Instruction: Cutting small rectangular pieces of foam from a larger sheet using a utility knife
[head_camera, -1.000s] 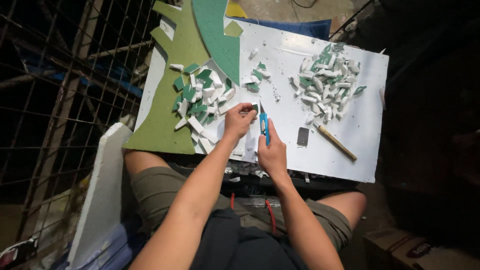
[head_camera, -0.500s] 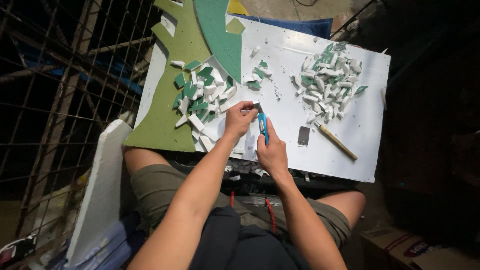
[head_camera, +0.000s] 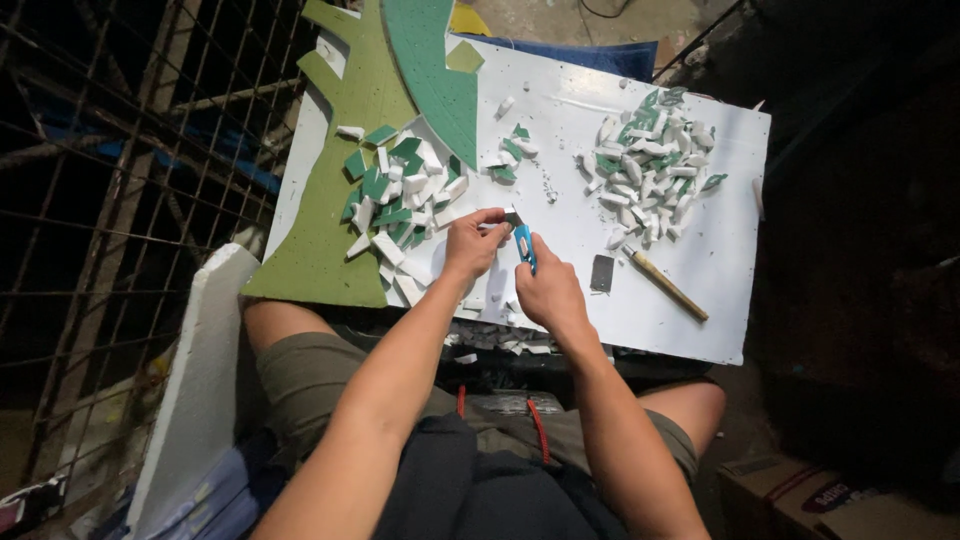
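Observation:
My left hand (head_camera: 472, 243) pinches a small white and green foam piece (head_camera: 510, 217) above the white board (head_camera: 640, 310) that rests across my lap. My right hand (head_camera: 545, 290) grips a blue utility knife (head_camera: 524, 245), its blade up against that piece. A heap of cut white and green foam pieces (head_camera: 400, 195) lies just left of my left hand. A second heap of foam pieces (head_camera: 650, 165) sits on the board to the right.
Green foam sheets (head_camera: 340, 200) lie on the board's left side, a darker green curved sheet (head_camera: 435, 70) at the top. A wooden stick (head_camera: 668, 286) and a small dark rectangle (head_camera: 601, 273) lie right of my hands. A white foam slab (head_camera: 200, 380) leans at the left beside a metal grid (head_camera: 110, 200).
Both hands stay over the board's middle with the knife at the foam piece; they have shifted only slightly. The heaps have not moved.

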